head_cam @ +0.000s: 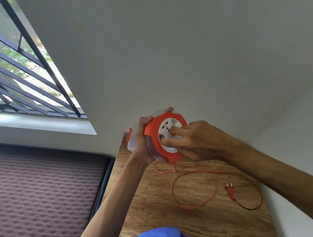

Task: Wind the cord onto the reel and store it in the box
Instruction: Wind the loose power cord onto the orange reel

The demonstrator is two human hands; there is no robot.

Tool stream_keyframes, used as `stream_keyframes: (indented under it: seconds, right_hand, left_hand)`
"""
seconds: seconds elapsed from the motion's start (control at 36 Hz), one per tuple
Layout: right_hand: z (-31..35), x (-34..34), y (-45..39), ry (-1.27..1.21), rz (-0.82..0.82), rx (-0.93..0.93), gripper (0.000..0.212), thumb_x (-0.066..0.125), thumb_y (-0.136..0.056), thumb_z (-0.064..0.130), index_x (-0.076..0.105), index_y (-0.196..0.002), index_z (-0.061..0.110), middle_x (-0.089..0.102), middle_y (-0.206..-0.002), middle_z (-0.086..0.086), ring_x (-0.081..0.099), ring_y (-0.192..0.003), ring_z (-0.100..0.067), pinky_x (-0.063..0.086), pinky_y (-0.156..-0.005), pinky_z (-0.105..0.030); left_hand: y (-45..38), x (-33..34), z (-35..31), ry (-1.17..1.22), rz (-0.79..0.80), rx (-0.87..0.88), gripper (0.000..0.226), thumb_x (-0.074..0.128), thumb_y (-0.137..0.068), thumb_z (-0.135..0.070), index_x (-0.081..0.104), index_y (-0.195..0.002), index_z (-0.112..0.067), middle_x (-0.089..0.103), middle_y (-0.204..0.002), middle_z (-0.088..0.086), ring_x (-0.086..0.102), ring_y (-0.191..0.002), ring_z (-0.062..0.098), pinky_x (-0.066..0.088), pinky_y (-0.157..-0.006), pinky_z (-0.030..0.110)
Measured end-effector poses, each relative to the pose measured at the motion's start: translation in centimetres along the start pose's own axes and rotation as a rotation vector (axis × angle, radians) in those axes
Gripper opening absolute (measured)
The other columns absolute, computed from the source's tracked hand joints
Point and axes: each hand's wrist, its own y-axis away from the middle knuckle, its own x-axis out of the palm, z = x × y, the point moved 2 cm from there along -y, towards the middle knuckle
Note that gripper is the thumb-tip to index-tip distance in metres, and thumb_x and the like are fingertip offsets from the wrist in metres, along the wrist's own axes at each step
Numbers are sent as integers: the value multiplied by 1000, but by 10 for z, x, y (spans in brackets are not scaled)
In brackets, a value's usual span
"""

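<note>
An orange and white cord reel (153, 131) is held up above the wooden table (155, 216), its socket face turned toward me. My left hand (143, 142) grips its left rim. My right hand (192, 142) rests its fingers on the white centre disc. A thin orange cord (174, 194) hangs from the reel's bottom and lies in loose loops on the table, ending in an orange two-pin plug (230, 191). Behind the reel, partly hidden by my left hand, stands a clear plastic box with an orange clasp (129, 137).
The table stands in a corner against grey walls (167, 56). To its left lies a dark quilted mattress (44, 189). A barred window (26, 78) is at the upper left. Blue cloth (159, 236) of my shirt shows at the bottom edge.
</note>
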Motion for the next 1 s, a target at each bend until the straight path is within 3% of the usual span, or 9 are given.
stream_keyframes:
  seconds: [0.11,0.22,0.33,0.44,0.56,0.64,0.72,0.89,1.0]
  right_hand:
    - [-15,-8,0,74,28,-13,47,66,-101,38,56,-147,31,61,-138,-20,72,-101,-34,61,-60,-40]
    - [-12,-2,3,176,-58,-18,47,67,-100,48,70,-134,16,77,-99,-11,73,-68,-28,52,-54,-33]
    - [-10,1,-7,-186,-237,753,68,56,-88,78,84,-94,16,74,-64,-2,68,-50,-22,57,-53,-36]
    - [-12,17,-6,-761,-281,1277,66,53,-106,58,76,-61,16,70,-51,3,71,-50,-12,66,-70,-42]
    - [-13,7,-4,-497,-318,1029,52,57,-109,44,78,-74,12,72,-59,3,69,-49,-15,63,-60,-41]
    - [-12,-10,-2,-117,-332,544,27,70,-102,36,78,-109,12,81,-98,-6,75,-69,-24,61,-55,-34]
    - [-14,-9,5,-80,-153,226,42,66,-101,35,65,-139,16,72,-125,-15,77,-86,-30,61,-58,-32]
    - [-21,-8,10,52,-26,60,58,67,-101,40,53,-156,27,64,-135,-24,75,-80,-32,61,-53,-37]
    - [-16,-4,9,76,-73,106,58,61,-102,49,58,-153,22,75,-119,-24,72,-60,-31,60,-47,-36]
  left_hand:
    - [0,0,2,17,-18,-10,80,40,-98,-53,49,-163,-7,70,-134,19,69,-116,35,57,-96,49]
    - [-5,8,-1,-63,-11,15,79,44,-97,-51,50,-160,-4,69,-135,21,69,-118,33,57,-99,47]
    - [-10,14,-4,-119,-11,76,90,47,-95,-50,41,-164,5,56,-148,30,60,-128,43,55,-104,49]
    - [-19,20,-10,-141,-18,105,82,40,-96,-50,46,-160,0,52,-146,28,58,-123,42,51,-102,49]
    - [-20,15,-16,-136,33,89,88,39,-98,-52,40,-165,4,60,-143,26,60,-125,40,52,-104,50]
    - [-17,11,-17,-67,97,70,90,44,-98,-54,34,-168,3,63,-141,22,64,-124,37,55,-103,48]
    - [-15,7,-16,-39,133,48,94,51,-97,-57,34,-169,1,63,-140,23,66,-120,36,58,-98,47]
    - [-12,-2,-9,-13,70,5,80,41,-98,-57,50,-162,-8,70,-135,18,73,-115,34,63,-88,45]
    - [-12,5,-9,-23,54,6,83,35,-99,-54,45,-165,-4,67,-136,20,70,-116,34,63,-92,45]
